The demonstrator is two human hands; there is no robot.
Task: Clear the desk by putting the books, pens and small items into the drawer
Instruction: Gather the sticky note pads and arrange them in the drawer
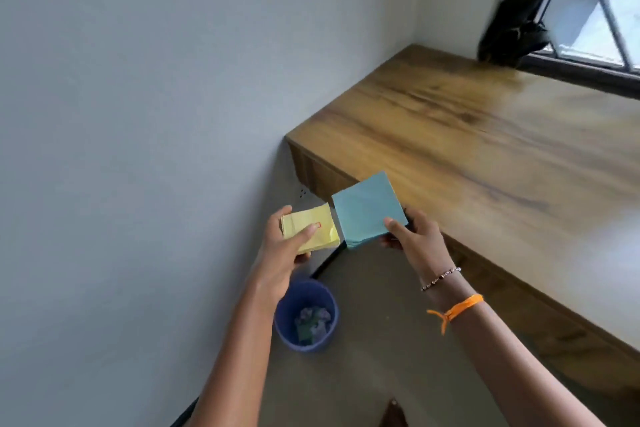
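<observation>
My left hand (285, 246) grips a yellow pad of sticky notes (311, 230), thumb across its top. My right hand (412, 236) holds a blue pad of sticky notes (367, 210), thumb on its top face near the lower corner. Both pads hang in the air side by side, just off the left front corner of the wooden desk (485, 135). The blue pad overlaps the desk's front edge in the view. No drawer shows in this frame.
A blue waste bin (306, 315) with crumpled paper stands on the floor below my left forearm, near the grey wall (156, 114). A dark cloth (512, 42) hangs at the window at the desk's back. The desk's front panel (540, 315) runs along the right.
</observation>
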